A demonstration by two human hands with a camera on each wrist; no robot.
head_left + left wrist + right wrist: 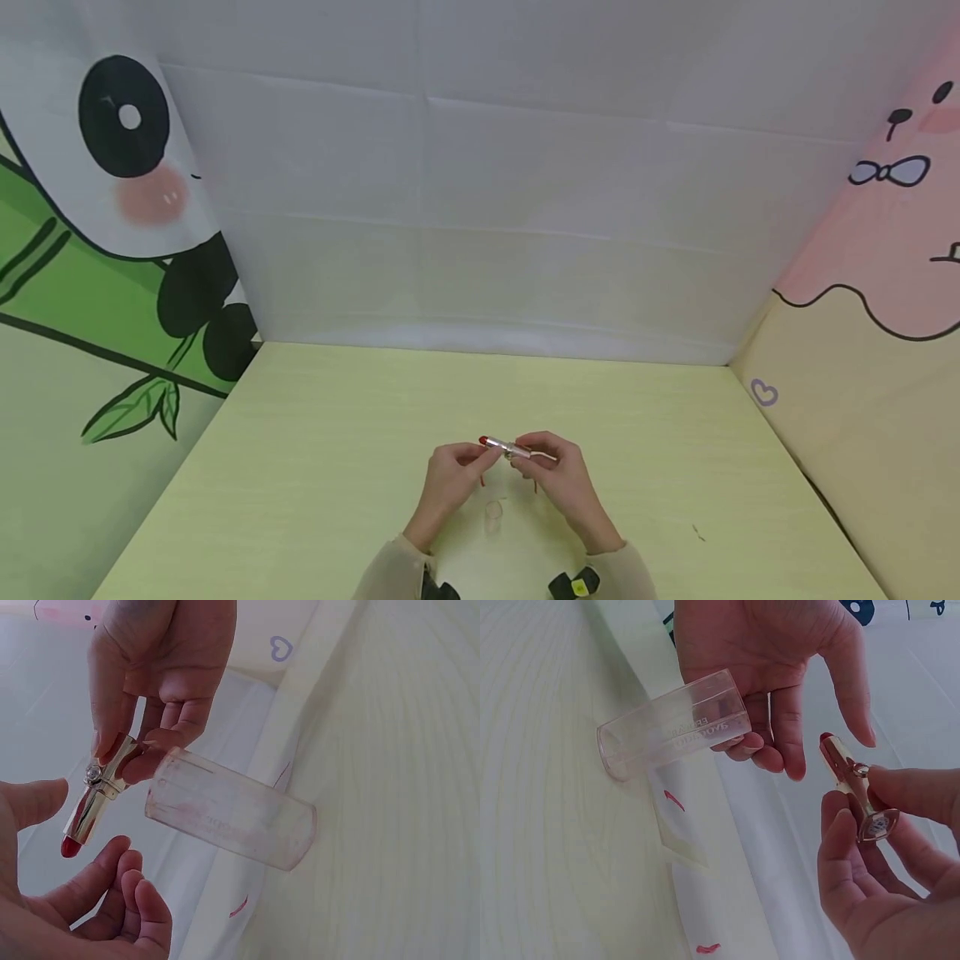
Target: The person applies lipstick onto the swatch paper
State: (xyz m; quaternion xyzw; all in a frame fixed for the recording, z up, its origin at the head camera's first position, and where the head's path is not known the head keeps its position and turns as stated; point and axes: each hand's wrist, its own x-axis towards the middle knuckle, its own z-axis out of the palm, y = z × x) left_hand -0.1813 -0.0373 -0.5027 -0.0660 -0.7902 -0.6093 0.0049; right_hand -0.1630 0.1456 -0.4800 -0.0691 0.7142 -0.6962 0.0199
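Note:
A shiny metallic lipstick point(507, 447) with its red tip bare is raised over the table, the tip pointing left. My right hand point(564, 482) holds its base between thumb and fingers, plainest in the right wrist view, where a small round ornament point(861, 770) shows on the tube. Around the red tip, without touching it, my left hand point(447, 485) has thumb and fingers spread, as the left wrist view point(90, 907) confirms by the gap. Below both hands stands a clear pinkish cap point(492, 518), upright on the table, its faint lettering visible in the right wrist view.
The pale wood-grain table point(337, 467) carries short red marks point(673, 800) near the cap. A small dark mark point(698, 532) lies to the right. A white sheet point(487, 275) closes the back, with printed panels point(187, 325) at the sides.

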